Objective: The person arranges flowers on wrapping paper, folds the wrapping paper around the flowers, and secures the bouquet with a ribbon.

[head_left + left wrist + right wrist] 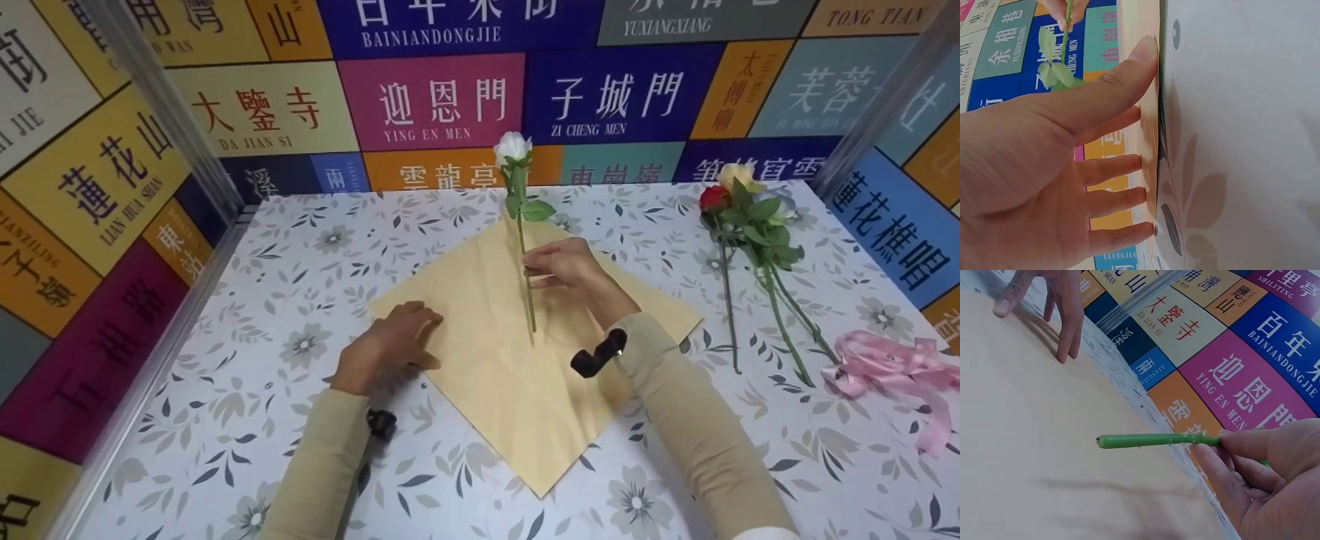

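A white artificial rose (514,150) with green leaves stands out over a sheet of tan wrapping paper (487,360). My right hand (570,270) pinches its green stem (1151,440) between thumb and fingers, the cut lower end poking out above the paper. In the right wrist view the stem casts a shadow on the sheet. My left hand (390,341) rests at the paper's left edge, fingers spread and fairly straight. Its thumb and fingertips (1143,194) touch the sheet in the left wrist view.
On the right of the flowered tablecloth (300,420) lie a red rose (714,198), a yellow rose (737,177) and a pale bluish flower (784,206), stems toward me. A pink ribbon (892,364) lies bunched beside them. Panels printed with characters (435,97) wall the back and sides.
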{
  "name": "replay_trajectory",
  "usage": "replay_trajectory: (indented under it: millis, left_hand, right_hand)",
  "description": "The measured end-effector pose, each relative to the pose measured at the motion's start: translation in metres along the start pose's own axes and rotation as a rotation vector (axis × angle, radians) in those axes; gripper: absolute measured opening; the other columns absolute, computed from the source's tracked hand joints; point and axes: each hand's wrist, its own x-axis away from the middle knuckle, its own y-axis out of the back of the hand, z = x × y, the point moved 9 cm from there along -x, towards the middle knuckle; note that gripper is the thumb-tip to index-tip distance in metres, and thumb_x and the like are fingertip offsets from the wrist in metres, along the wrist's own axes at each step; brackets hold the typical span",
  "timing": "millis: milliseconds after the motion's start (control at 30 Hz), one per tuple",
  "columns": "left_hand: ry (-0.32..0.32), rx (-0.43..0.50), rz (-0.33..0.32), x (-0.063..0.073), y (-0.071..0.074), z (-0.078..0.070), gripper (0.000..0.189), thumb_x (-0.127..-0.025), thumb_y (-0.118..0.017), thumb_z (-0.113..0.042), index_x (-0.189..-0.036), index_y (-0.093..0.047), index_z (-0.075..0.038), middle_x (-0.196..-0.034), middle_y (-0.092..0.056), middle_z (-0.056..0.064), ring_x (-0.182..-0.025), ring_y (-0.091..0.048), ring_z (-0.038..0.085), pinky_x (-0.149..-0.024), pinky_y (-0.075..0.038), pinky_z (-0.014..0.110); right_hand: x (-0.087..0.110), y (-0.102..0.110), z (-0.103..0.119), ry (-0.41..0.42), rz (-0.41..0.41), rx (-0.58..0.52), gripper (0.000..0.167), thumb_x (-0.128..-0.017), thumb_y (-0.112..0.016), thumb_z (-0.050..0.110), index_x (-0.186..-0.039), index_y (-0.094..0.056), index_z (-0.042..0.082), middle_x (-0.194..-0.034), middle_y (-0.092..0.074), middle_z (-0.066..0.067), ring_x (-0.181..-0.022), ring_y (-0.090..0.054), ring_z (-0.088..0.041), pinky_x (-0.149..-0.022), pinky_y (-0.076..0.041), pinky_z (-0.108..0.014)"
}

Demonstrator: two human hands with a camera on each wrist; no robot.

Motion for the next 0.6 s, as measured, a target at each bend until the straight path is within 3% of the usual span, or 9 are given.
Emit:
replay_trajectory:
  millis: [133, 433, 600]
  left_hand:
    - [-0.008, -0.003, -0.003, -0.001, 0.001, 0.000, 0.073, -0.089, -0.076, -0.027, -0.151, -0.042, -0.010, -0.165, -0.023, 0.020, -0.153, -0.023, 0.039, -0.121, -0.024, 0.060]
    - [0.010, 0.018, 0.005, -0.004, 0.000, 0.001, 0.073, -0.089, -0.077, -0.027, -0.151, -0.042, -0.010, -0.165, -0.023, 0.020, -0.153, -0.021, 0.038, -0.120, -0.024, 0.062]
    - [0.016, -0.005, 0.019, -0.002, -0.001, 0.000, 0.075, -0.089, -0.076, -0.028, -0.152, -0.040, -0.010, -0.165, -0.022, 0.020, -0.153, -0.021, 0.038, -0.120, -0.026, 0.059]
  right_hand:
    - [-0.003, -0.012, 0.002, -0.019, -0.008, 0.020, 0.031, -0.094, -0.069, 0.008, -0.122, -0.068, -0.004, -0.113, -0.073, -0.018, -0.081, -0.070, -0.010, -0.077, -0.061, -0.028]
    - [-0.009, -0.031, -0.001, -0.021, -0.022, 0.000, 0.030, -0.092, -0.070, 0.006, -0.120, -0.070, -0.005, -0.087, -0.071, -0.006, -0.082, -0.069, -0.013, -0.087, -0.060, -0.035]
    - [-0.011, -0.035, -0.006, -0.040, -0.057, 0.006, 0.024, -0.090, -0.071, 0.004, -0.113, -0.073, -0.004, -0.076, -0.070, -0.003, -0.068, -0.067, -0.011, -0.070, -0.061, -0.029]
